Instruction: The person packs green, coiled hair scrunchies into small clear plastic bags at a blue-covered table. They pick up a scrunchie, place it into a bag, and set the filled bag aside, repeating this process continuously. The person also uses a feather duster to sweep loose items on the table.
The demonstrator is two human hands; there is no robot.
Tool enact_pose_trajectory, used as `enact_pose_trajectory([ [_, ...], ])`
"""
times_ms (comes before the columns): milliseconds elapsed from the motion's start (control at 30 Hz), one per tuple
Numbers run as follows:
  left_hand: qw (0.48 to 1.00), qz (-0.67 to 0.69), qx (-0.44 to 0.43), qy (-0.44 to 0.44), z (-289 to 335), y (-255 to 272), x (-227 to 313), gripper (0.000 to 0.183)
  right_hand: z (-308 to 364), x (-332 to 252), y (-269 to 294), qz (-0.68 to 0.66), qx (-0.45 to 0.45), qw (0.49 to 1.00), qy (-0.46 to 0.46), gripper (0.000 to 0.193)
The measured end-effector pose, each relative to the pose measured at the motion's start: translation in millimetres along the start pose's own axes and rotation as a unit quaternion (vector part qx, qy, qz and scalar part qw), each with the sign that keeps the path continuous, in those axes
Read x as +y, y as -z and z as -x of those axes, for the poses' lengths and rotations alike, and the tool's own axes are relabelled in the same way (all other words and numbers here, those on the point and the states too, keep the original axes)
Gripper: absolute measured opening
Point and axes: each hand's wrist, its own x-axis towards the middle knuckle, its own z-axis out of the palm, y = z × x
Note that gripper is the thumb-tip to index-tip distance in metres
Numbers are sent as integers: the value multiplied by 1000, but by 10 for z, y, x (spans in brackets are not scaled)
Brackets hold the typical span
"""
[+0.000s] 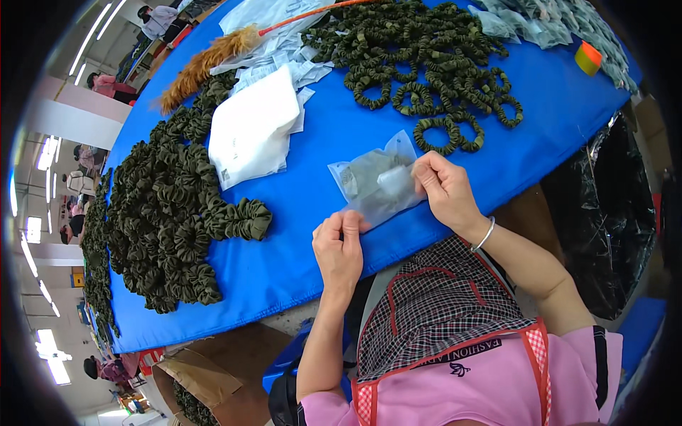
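A frosted plastic bag [359,181] is stretched between my two hands at the near edge of the blue table. Dark green fabric and a whitish patch show through it. My left hand [338,245] pinches its lower left corner between thumb and fingers. At the bag's right side, my right hand [449,190] has thumb and fingertips closed on the edge. Just beyond the bag lie loose green scrunchies [437,133], ring-shaped and spread out. To the left, more dark green scrunchies [170,206] are heaped, some packed into a row.
A stack of white plastic bags [254,128] lies on the blue tablecloth [305,153]. Behind it are a brown feather duster [213,60] and scattered white slips. Filled bags [568,25] and an orange-yellow tape roll [588,58] sit far right. A cardboard box [206,369] stands below left.
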Motion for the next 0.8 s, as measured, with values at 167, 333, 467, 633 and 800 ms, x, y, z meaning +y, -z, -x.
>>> enact_pose_trajectory([
  [167, 997, 35, 44, 47, -56, -84, 122, 36, 17, -49, -92, 55, 60, 997, 5, 21],
  [333, 981, -165, 82, 53, -158, -201, 236, 38, -75, -8, -203, 336, 87, 937, 44, 15],
  [467, 959, -255, 107, 57, -171, -292, 277, 32, -95, -45, -192, 386, 167, 899, 126, 29],
  [633, 963, -227, 144, 24, -113, -311, 171, 29, -126, -122, -136, 182, 11, 980, -79, 66],
  [800, 984, -114, 132, 21, -30, -307, 150, 21, -186, -78, -30, 125, -29, 989, -73, 64],
])
